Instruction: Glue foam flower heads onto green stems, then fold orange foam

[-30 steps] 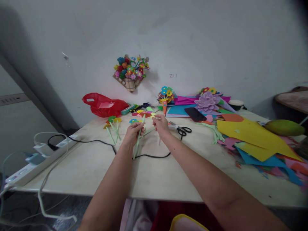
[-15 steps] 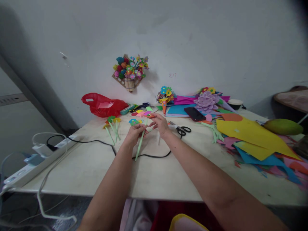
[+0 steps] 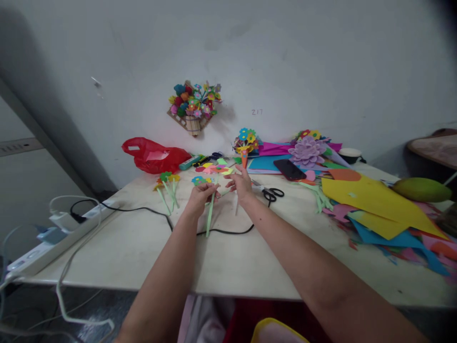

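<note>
My left hand is closed in a pinch on a light green paper flower stem, whose long end hangs toward me. At the stem's upper end is a reddish flower head with a purple centre. Beside that flower, my right hand has its thumb and forefinger apart, with nothing plainly between them. Another pale green strip shows between the hands; which hand touches it, I cannot tell. Behind my left hand lie blue and green flower cut-outs. Black-handled scissors rest right of my right hand.
Finished paper flowers and a red plastic bag lie left. Coloured sheets, green strips, a phone and a mango are right. A black cable crosses the table; a power strip lies left.
My right hand has drawn slightly back and its fingers have parted from the flower head. The stem in my left hand has swung a little, its lower end moving right.
</note>
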Available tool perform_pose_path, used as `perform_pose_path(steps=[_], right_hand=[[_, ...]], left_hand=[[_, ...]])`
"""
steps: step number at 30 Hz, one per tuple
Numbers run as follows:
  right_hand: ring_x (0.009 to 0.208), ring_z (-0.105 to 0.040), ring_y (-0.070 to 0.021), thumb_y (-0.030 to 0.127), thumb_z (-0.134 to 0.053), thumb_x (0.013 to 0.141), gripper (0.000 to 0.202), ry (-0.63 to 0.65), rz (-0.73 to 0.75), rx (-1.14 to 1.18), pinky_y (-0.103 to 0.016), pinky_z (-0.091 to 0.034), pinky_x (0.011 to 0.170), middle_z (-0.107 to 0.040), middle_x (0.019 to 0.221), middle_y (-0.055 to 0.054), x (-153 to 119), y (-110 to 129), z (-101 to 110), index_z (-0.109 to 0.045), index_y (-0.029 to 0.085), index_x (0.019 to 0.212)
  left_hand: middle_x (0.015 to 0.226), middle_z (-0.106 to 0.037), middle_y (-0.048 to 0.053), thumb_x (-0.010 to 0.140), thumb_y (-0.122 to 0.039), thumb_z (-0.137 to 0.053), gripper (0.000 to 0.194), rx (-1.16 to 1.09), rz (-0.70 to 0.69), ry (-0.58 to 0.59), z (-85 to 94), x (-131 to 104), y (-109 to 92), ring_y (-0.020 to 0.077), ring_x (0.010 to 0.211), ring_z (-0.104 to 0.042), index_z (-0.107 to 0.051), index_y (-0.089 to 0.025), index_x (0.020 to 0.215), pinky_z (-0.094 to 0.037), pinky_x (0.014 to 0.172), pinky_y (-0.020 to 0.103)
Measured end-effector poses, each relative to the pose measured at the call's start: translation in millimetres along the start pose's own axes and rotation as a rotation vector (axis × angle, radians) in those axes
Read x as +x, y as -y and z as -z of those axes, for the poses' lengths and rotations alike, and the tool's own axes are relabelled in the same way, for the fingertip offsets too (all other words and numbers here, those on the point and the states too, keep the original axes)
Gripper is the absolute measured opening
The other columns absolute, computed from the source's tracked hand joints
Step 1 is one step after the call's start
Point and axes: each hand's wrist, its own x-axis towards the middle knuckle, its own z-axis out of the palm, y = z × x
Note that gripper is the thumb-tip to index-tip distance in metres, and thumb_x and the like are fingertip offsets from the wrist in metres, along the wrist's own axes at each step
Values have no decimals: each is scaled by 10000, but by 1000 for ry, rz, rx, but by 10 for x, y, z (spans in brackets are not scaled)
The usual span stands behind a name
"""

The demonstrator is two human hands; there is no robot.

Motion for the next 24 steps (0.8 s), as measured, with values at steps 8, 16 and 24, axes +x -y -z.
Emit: perform_pose_path(steps=[8, 16, 24], right_hand=[[427, -342, -54, 407, -600, 623, 262, 153, -26, -175, -198, -270, 394, -449, 499, 48, -38, -57, -61, -557, 150, 595], [456, -356, -66, 391, -632, 574, 254, 56, 6, -155, -216, -284, 456, -424, 466, 57, 17, -91, -59, -584, 142, 590], [400, -296, -51, 374, -597, 607, 225, -244, 9, -51, -203, -238, 378, -396, 477, 64, 219, -36, 160, -540, 156, 606]], left_hand=[[546, -597, 9, 585, -370, -707, 298, 11, -8, -22, -3, 12, 13, 75, 406, -501, -592, -117, 694, -335, 414, 190], [578, -619, 18, 590, -383, -702, 295, 67, 79, 123, -35, -13, 26, 95, 426, -540, -568, -128, 656, -402, 461, 217], [545, -627, 31, 578, -373, -696, 283, 161, 180, 242, -57, -44, 6, 107, 417, -534, -577, -125, 641, -388, 443, 223]])
